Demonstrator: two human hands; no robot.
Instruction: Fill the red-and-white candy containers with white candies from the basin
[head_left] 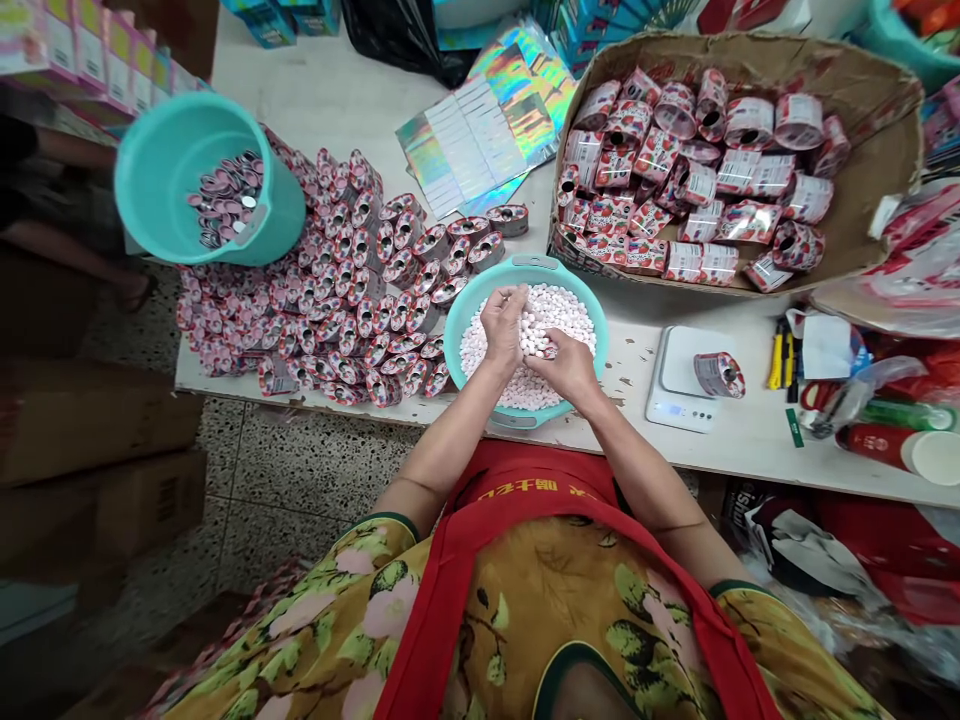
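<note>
A turquoise basin (452,345) full of small white pellets (559,310), which look like candies, stands at the table's front edge. Both of my hands are inside it. My left hand (502,322) is curled at the pellets, fingers drawn together; what lies in them is hidden. My right hand (568,364) grips something low among the pellets. A bit of red print shows at its fingertips, like the small strawberry-print containers nearby, but pellets and fingers cover most of it. Left of the basin, many such oval containers (405,340) with holes in their tops stand packed together.
A turquoise bucket (285,215) with pink caps stands at the left. A cardboard box (870,110) of strawberry-print containers lies at the back right. One container (718,374) rests on a white scale (679,400). Holographic sheets (480,140), a yellow cutter (777,355) and a paper cup (900,450) are around.
</note>
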